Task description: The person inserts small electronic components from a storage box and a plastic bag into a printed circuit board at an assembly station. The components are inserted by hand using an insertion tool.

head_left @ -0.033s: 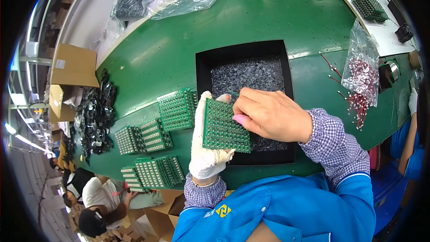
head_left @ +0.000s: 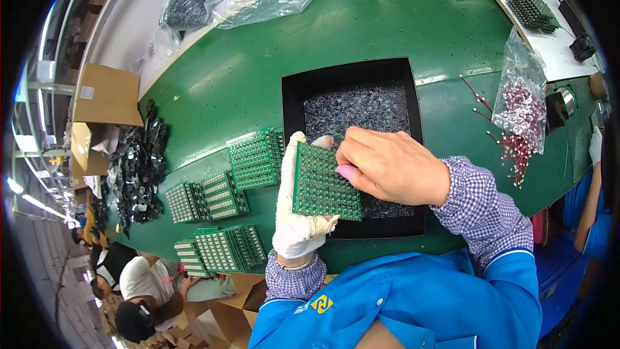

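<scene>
My left hand (head_left: 298,229), in a white glove with some fingertips bare, grips a green circuit board panel (head_left: 323,184) from its left side and below. The panel carries rows of small parts and is held tilted over a black tray (head_left: 418,155). Small dark parts with thin wire legs (head_left: 355,110) cover the tray's bottom. My bare right hand (head_left: 394,167) is closed in a pinch at the panel's upper right, thumb against fingers. Whatever lies between those fingertips is hidden.
Stacked green panels (head_left: 255,158) stand left of the tray, with more panels (head_left: 223,249) nearer me. Black pieces (head_left: 135,171) are heaped farther left. A plastic bag of red wires (head_left: 520,113) lies at right. Beyond it, a co-worker's gloved hand (head_left: 596,145) shows. Small dark bits dot the green table (head_left: 361,19).
</scene>
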A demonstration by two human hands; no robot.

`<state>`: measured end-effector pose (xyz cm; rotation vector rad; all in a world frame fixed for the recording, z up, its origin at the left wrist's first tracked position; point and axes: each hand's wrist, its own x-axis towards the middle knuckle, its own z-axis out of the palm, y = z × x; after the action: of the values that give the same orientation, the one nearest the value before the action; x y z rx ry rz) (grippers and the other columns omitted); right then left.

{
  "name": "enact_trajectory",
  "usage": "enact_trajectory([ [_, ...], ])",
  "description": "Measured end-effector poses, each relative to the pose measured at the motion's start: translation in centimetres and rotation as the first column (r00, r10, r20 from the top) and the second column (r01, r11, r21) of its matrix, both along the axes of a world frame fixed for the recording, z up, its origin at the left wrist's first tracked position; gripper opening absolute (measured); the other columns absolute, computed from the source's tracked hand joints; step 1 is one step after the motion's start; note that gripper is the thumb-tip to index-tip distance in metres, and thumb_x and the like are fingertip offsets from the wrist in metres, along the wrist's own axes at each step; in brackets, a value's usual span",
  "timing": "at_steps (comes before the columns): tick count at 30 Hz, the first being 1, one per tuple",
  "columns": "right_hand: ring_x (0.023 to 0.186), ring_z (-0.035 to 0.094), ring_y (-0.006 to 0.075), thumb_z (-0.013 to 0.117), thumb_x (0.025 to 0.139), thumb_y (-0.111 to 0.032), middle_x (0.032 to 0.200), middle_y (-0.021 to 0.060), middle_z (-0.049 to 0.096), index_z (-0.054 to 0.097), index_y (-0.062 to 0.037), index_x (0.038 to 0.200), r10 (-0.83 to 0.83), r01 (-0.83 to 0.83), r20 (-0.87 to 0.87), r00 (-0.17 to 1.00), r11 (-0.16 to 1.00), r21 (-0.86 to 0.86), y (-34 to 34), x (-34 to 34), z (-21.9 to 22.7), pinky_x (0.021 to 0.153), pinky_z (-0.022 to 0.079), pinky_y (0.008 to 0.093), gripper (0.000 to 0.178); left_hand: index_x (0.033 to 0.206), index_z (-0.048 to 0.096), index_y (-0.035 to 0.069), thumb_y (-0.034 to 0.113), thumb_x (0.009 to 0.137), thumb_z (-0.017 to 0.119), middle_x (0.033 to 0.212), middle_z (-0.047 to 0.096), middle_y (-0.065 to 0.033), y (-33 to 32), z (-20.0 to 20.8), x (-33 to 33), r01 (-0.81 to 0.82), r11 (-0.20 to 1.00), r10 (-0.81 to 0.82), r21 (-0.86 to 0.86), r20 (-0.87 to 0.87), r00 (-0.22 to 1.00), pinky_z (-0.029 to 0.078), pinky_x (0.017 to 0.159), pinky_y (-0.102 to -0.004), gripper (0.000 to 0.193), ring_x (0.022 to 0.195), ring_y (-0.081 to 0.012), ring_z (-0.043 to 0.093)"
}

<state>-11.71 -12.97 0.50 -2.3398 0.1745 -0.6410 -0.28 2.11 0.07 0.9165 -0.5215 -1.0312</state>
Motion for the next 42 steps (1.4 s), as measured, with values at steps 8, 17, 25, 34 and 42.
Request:
enact_trajectory([
  [8, 0.064, 0.053, 0.0205, 0.063, 0.083, -0.006, 0.083, 0.0053, 0.054, 0.056, -0.0056, 0.089, 0.083, -0.083, 0.013, 0.996, 0.945, 0.316, -1.3, -0.2, 0.8, 0.055, 0.044, 0.0296, 0.010, 0.152, 0.015, 0.014, 0.002, 0.059, 0.081, 0.147, 0.036, -0.0166, -0.2, 0.4, 0.1, -0.032, 0.994, 0.016, -0.100, -0.160, 0.987, 0.040, 0.108, -0.0383, 0.115, 0.129, -0.0319, 0.044],
  [17, 0.062, 0.051, 0.0197, 0.063, 0.082, -0.005, 0.085, 0.0058, 0.055, 0.053, -0.0047, 0.086, 0.010, -0.015, -0.067, 0.998, 0.997, -0.074, 0.1, -0.1, 0.3, 0.054, 0.044, 0.0283, 0.011, 0.152, 0.015, 0.014, 0.002, 0.059, 0.081, 0.147, 0.036, -0.0170, 0.0, 0.0, 0.1, -0.031, 0.999, 0.029, -0.042, -0.053, 0.998, 0.040, 0.108, -0.0396, 0.115, 0.130, -0.0333, 0.043],
  [25, 0.063, 0.052, 0.0194, 0.063, 0.082, -0.005, 0.084, 0.0056, 0.055, 0.053, -0.0054, 0.083, -0.018, 0.013, -0.081, 0.997, 0.998, -0.058, -0.2, -0.2, 0.6, 0.055, 0.045, 0.0298, 0.010, 0.152, 0.015, 0.014, 0.002, 0.056, 0.082, 0.147, 0.036, -0.0170, -0.2, 0.1, 0.1, -0.051, 0.998, 0.049, -0.020, -0.126, 0.991, 0.041, 0.107, -0.0382, 0.118, 0.131, -0.0328, 0.042],
  [34, 0.063, 0.051, 0.0178, 0.064, 0.078, -0.002, 0.081, 0.0042, 0.054, 0.054, -0.0056, 0.084, 0.087, -0.103, 0.077, 0.993, 0.967, 0.233, -0.6, 0.0, 0.0, 0.053, 0.043, 0.0291, 0.012, 0.152, 0.016, 0.014, 0.000, 0.056, 0.080, 0.146, 0.036, -0.0179, -0.2, 0.1, 0.1, -0.061, 0.996, 0.049, -0.072, -0.154, 0.987, 0.043, 0.105, -0.0382, 0.117, 0.131, -0.0327, 0.042],
  [42, 0.063, 0.051, 0.0177, 0.067, 0.079, -0.003, 0.080, 0.0041, 0.055, 0.058, -0.0050, 0.085, 0.075, -0.074, 0.008, 0.997, 0.953, 0.294, -1.2, -0.2, 1.3, 0.057, 0.044, 0.0292, 0.012, 0.152, 0.015, 0.013, 0.000, 0.054, 0.080, 0.147, 0.036, -0.0163, -0.1, -0.5, 0.8, 0.008, 0.995, -0.026, -0.097, -0.182, 0.983, 0.043, 0.106, -0.0413, 0.119, 0.130, -0.0343, 0.043],
])
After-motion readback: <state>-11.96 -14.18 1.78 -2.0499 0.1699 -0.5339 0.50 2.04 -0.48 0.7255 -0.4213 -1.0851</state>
